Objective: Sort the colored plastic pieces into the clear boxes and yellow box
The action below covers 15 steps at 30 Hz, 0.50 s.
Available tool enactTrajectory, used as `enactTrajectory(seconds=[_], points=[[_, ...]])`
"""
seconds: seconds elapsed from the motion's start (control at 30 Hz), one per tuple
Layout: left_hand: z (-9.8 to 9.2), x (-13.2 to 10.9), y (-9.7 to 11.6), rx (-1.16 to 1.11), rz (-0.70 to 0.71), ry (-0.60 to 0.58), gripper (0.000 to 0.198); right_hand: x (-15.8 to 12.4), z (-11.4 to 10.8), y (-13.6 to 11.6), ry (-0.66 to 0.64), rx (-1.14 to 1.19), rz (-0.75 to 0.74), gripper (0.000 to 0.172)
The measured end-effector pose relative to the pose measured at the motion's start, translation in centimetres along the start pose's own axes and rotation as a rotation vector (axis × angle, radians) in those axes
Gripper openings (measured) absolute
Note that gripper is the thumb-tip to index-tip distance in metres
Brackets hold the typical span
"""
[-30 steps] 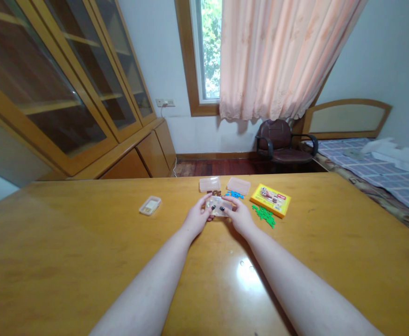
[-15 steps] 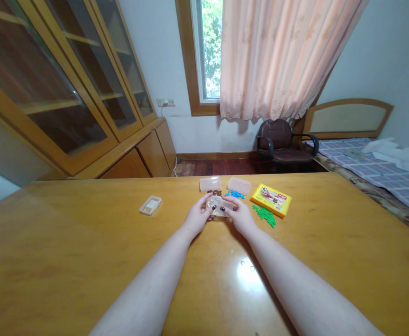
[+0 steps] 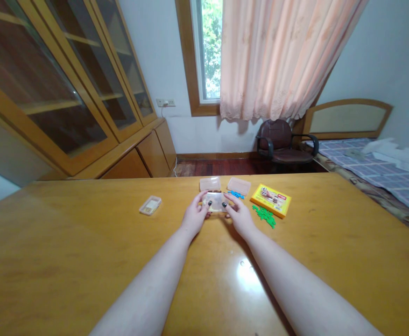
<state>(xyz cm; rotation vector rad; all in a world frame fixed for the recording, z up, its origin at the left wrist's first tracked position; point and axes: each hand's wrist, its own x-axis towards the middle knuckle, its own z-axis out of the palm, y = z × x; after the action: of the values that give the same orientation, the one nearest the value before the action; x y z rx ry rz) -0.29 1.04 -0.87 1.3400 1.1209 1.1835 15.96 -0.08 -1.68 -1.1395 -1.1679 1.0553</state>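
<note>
Between my hands is a small clear plastic box (image 3: 215, 201), lifted a little off the table, its broad face toward me. My left hand (image 3: 194, 217) grips its left side, thumb on the face and fingers behind. On the right side, my right hand (image 3: 241, 217) holds it the same way, with the thumb near the right edge. Just beyond it, a pile of small brown pieces (image 3: 214, 191) is mostly hidden by the box. Small blue pieces (image 3: 237, 194) lie past my right fingers, partly covered by them.
Two translucent plastic trays (image 3: 210, 184) stand near the wooden table's (image 3: 85, 261) far edge. Right of my hands lie a yellow box (image 3: 271, 200) and loose green pieces (image 3: 264, 215). A clear case (image 3: 150, 205) with pale contents sits to the left. Beyond the table stands a chair (image 3: 281, 142).
The clear box has tilted, showing its face more squarely, and shifted slightly left and up. My thumbs have moved apart toward its sides. More of the brown and blue piles is covered.
</note>
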Motion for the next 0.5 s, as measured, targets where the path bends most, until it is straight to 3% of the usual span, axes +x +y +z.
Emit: enactTrajectory(seconds=[0.13, 0.27, 0.4, 0.5], points=[[-2.0, 1.2, -0.3, -0.029, 0.044, 0.366, 0.047, 0.0, -0.1, -0.2, 0.045, 0.121, 0.171, 0.048], [-4.4, 2.3, -0.5, -0.150, -0.046, 0.692, 0.049, 0.1, -0.1, -0.2, 0.088, 0.153, 0.191, 0.044], [-5.4, 2.7, -0.3, -0.239, -0.146, 0.781, 0.058, 0.1, 0.0, -0.1, 0.076, 0.137, 0.185, 0.044], [-5.5, 2.7, -0.6, -0.177, -0.191, 0.797, 0.067, 0.1, 0.0, 0.0, 0.080, 0.149, 0.181, 0.044]])
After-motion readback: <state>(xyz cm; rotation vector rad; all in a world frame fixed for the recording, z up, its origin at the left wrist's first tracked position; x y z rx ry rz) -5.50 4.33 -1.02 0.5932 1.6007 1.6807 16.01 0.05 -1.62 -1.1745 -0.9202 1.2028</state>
